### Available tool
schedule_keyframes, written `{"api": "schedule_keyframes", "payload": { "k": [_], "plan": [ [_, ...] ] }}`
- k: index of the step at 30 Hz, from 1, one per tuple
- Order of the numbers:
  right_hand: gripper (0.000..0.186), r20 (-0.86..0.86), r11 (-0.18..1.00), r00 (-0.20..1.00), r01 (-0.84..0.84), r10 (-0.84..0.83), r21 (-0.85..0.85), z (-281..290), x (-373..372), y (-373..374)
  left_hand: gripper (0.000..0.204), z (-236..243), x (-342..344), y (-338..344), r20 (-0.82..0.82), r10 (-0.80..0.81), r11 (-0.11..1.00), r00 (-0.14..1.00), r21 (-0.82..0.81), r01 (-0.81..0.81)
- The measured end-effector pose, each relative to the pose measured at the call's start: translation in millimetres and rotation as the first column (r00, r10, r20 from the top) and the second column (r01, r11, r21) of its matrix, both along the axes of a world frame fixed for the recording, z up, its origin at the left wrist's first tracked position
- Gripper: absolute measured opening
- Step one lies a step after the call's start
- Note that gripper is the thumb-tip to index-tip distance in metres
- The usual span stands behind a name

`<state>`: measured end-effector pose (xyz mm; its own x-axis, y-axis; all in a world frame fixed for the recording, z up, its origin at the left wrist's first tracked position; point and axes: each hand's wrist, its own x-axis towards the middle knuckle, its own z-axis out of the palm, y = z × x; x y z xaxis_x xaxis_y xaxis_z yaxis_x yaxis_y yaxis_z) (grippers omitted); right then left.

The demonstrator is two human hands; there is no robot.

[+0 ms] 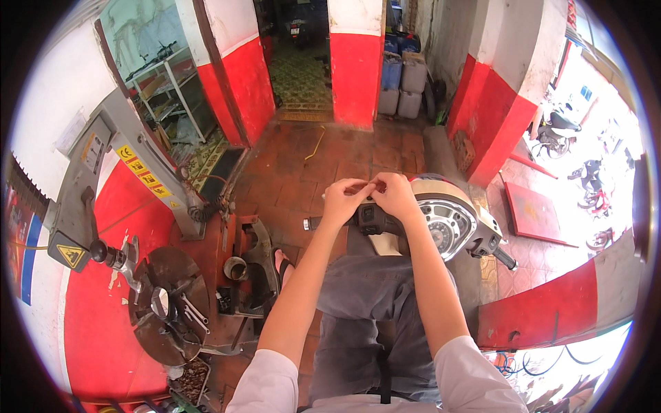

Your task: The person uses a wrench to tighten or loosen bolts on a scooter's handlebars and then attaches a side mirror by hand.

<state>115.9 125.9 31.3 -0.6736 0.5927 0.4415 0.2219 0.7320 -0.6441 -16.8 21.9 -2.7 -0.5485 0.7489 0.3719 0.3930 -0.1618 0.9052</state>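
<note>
My left hand [344, 201] and my right hand [395, 197] meet above the left side of a scooter's handlebar, fingertips pinched together. Whatever lies between the fingers is too small and too covered to name. Just below them is the black switch housing [372, 219], with the left handlebar grip [313, 224] sticking out to its left. To the right of my hands sits the scooter's round speedometer [444, 227] in a silver surround. The right handlebar grip [506, 259] is farther right, and neither hand touches it.
A tyre-changing machine stands at left, its round turntable [148, 337] bearing spanners [195, 314] and a mirror [160, 303]. Plastic jerrycans [411, 86] are stacked at the back. A yellow strip [317, 142] lies on the tiled floor. A red panel [533, 212] lies at right, near parked motorbikes.
</note>
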Motion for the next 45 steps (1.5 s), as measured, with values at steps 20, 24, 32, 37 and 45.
{"api": "schedule_keyframes", "payload": {
  "k": [20, 24, 32, 37, 45],
  "plan": [
    [0.016, -0.034, 0.997, 0.999, -0.013, 0.015, 0.075, 1, -3, -15, 0.022, 25, -3, 10, -0.248, 0.102, 0.963, 0.963, -0.219, -0.158],
    [0.023, -0.173, 0.999, 0.985, -0.002, -0.006, -0.048, 2, 0, -9, 0.013, 23, 5, 11, -0.305, 0.085, 0.988, 0.948, -0.095, -0.119],
    [0.016, -0.134, 0.999, 0.99, -0.036, 0.035, -0.006, 5, -2, -15, 0.015, 9, 9, 2, -0.241, 0.035, 0.999, 0.97, 0.023, -0.031],
    [0.016, -0.143, 0.999, 0.989, -0.05, 0.047, -0.013, 0, -1, -11, 0.017, 7, 10, 0, -0.177, -0.001, 1.0, 0.984, 0.012, 0.004],
    [0.017, -0.137, 0.999, 0.99, -0.043, 0.041, -0.012, 3, -1, -12, 0.014, 9, 13, -2, -0.291, 0.136, 0.986, 0.947, 0.132, -0.101]
  ]
}}
